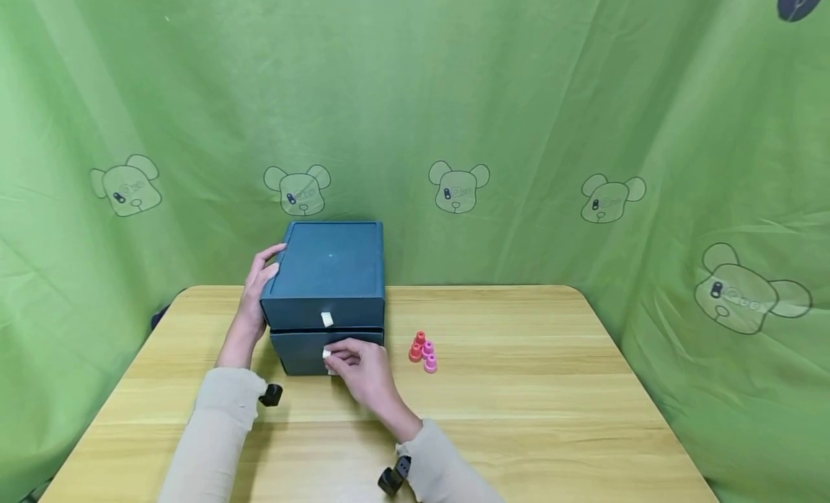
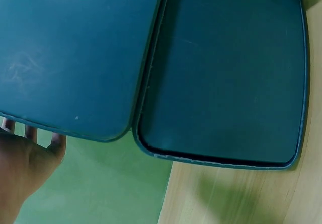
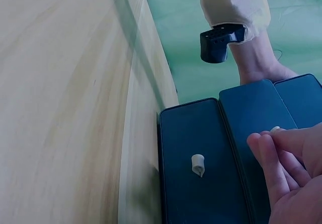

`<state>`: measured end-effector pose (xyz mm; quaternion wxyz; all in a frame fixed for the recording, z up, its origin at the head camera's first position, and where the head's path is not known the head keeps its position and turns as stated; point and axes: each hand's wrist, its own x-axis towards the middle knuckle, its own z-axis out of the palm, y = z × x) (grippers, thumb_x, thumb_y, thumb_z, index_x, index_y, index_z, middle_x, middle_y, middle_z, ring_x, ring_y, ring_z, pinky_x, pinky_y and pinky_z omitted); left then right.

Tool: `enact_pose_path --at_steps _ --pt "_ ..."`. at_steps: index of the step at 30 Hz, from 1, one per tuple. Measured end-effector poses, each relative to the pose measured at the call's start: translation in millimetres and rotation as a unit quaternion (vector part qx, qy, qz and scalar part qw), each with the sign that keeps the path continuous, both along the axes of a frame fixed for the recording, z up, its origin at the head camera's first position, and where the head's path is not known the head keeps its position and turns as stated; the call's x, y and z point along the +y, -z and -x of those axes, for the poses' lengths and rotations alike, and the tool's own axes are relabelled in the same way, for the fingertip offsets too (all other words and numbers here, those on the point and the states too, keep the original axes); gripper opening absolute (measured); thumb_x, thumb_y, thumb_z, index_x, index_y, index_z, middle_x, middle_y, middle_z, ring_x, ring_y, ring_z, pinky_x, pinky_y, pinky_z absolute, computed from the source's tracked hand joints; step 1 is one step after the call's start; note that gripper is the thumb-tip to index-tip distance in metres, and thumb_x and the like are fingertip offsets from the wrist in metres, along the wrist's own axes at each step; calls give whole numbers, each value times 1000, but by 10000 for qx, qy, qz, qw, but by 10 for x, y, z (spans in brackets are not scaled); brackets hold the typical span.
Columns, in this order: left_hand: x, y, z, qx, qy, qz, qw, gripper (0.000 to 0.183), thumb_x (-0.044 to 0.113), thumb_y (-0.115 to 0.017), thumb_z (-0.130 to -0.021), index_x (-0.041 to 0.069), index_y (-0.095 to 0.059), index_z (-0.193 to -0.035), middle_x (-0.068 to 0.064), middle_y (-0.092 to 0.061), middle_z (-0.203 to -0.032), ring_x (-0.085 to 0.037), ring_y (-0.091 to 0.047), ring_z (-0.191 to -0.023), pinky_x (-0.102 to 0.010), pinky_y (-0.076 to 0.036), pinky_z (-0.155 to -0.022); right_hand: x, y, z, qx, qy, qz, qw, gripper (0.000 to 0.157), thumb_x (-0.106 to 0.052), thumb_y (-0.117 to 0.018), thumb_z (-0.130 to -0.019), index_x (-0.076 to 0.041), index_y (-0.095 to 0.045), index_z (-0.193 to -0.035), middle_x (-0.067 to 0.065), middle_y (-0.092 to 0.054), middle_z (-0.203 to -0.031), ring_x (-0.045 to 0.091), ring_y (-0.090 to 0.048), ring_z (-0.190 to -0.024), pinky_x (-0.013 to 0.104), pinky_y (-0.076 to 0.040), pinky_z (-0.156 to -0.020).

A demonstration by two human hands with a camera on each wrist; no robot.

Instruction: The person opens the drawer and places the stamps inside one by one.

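Observation:
A dark blue stacked drawer box [image 1: 333, 261] stands on the table, with white pull tabs on its front. My left hand [image 1: 251, 294] rests against the box's left side, fingertips at the upper edge. In the left wrist view, part of the left hand [image 2: 25, 166] shows behind a blue panel [image 2: 70, 63]. My right hand [image 1: 366, 373] pinches a white pull tab [image 1: 326, 354] between thumb and fingertips, below the upper tab [image 1: 327, 318]. In the right wrist view, another white tab [image 3: 197, 163] sits free on the panel nearest the table.
Several small red and pink plastic pegs [image 1: 428, 349] are clustered right of the box. The wooden table [image 1: 519, 388] extends to the right and front. A green curtain [image 1: 519, 92] printed with bear heads hangs behind it and at the sides.

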<state>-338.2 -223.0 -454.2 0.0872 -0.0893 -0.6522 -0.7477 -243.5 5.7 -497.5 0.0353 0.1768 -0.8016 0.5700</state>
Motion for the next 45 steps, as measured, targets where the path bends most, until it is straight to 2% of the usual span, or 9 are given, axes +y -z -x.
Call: enact_pose_path --at_steps 9,14,27,37,45 --pt "4 -9 -9 -9 21 -3 10000 54 38 -43 -103 23 -44 -155 -6 -32 -159 -20 -41 -128 -37 -32 -104 22 1 -66 -52 -95 80 9999 15 -11 -76 -94 -9 -80 -109 2 -80 -90 0 -71 -75 19 -57 -71" --pt "9 -2 -17 -7 -6 35 10000 53 39 -43 -104 24 -45 -155 -5 -34 -158 -20 -42 -127 -36 -33 -103 39 -3 -118 -80 -113 64 9999 15 -12 -77 -94 -10 -80 -109 1 -79 -90 2 -72 -76 19 -57 -71" --pt "-36 -2 -15 -58 30 310 9995 55 42 -44 -104 27 -43 -156 -4 -32 -160 -20 -40 -129 -38 -31 -104 74 -16 -218 -124 -207 22 9997 14 -14 -76 -94 -11 -80 -108 -1 -79 -90 0 -72 -78 18 -57 -72" --pt "-84 -16 -17 -85 161 490 9986 54 44 -43 -106 29 -41 -157 -6 -31 -160 -20 -43 -128 -38 -34 -103 78 1 -302 -147 -236 -24 9996 14 -14 -78 -93 -12 -80 -107 -2 -80 -91 -1 -71 -78 18 -57 -72" --pt "-104 -45 -26 -57 194 726 9972 54 41 -41 -107 26 -39 -159 -5 -27 -164 -22 -37 -134 -40 -29 -107 79 22 -405 -85 -255 44 9996 14 -15 -79 -92 -11 -81 -106 -1 -79 -90 0 -71 -78 18 -57 -72"
